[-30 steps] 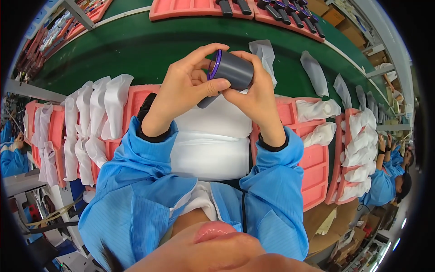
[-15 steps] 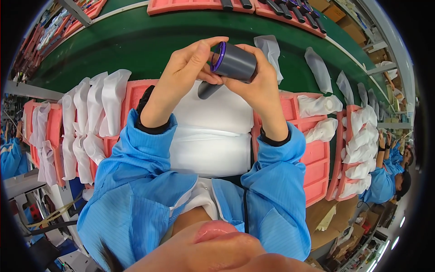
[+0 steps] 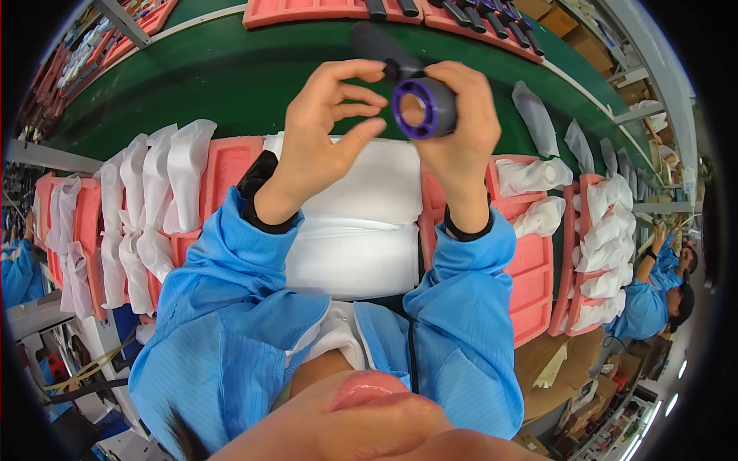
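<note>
Head view. Your right hand point(image 3: 461, 131) has its grip closed round a dark grey cylinder point(image 3: 430, 104) w/ a purple ring at its open end (the ring faces you), held up above the white foam pad point(image 3: 361, 230). A dark handle-like part sticks out behind the cylinder, toward the green belt point(image 3: 192, 84). Your left hand point(image 3: 323, 138) is just left of the cylinder, grip half open: fingers curled, thumb spread, index tip near the cylinder's top; whether it touches, can't tell. The pad lies on the surface directly below both hands, btw pink trays point(image 3: 538, 269) on either side. Left of the pad, white sleeves point(image 3: 169, 184) stand in a row on a tray; right of it, more wrapped white pieces point(image 3: 530, 177). Far right of the pad, a co-worker in blue point(image 3: 649, 300) leans over the line.
</note>
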Demonstrator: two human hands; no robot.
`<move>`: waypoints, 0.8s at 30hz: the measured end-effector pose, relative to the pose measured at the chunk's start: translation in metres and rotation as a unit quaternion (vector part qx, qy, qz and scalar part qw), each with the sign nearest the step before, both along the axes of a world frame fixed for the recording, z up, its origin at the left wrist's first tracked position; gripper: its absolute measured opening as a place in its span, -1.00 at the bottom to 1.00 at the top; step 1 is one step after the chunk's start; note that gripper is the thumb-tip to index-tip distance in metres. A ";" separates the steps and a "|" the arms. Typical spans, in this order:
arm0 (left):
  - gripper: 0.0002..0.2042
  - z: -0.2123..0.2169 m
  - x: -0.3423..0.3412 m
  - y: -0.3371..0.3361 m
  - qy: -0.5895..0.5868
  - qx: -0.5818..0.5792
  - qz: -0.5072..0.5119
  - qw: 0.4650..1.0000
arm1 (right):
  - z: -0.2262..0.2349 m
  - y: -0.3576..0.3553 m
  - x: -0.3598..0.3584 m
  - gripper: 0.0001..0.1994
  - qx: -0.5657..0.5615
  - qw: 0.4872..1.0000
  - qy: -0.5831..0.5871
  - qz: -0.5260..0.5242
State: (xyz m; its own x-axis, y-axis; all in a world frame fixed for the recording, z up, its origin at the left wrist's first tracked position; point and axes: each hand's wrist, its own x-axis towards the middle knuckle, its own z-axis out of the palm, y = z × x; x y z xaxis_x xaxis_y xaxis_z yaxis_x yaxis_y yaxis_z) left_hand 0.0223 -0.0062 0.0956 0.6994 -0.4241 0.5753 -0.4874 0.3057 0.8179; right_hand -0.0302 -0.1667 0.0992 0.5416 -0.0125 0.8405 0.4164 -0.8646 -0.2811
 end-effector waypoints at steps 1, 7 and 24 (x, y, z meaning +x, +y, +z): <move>-0.64 -0.008 0.004 0.000 0.002 0.019 0.018 1.000 | 0.003 -0.004 0.001 -0.51 -0.001 0.999 -0.051 -0.002; -0.80 -0.047 -0.002 -0.016 -0.050 0.275 -0.024 0.960 | 0.010 -0.011 -0.002 -0.52 -0.006 0.986 -0.165 0.007; -0.83 -0.094 -0.005 -0.028 -0.161 0.422 -0.009 0.892 | -0.006 -0.023 -0.002 -0.45 0.388 0.905 0.031 0.174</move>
State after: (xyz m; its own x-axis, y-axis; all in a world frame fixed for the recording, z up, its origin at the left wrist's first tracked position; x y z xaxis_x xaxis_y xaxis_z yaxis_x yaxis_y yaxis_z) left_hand 0.0176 -0.0346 0.0016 0.5451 -0.8103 0.2151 -0.7392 -0.3435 0.5793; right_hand -0.0324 -0.1901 0.0936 0.6716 -0.4051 0.6204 0.5885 -0.2170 -0.7788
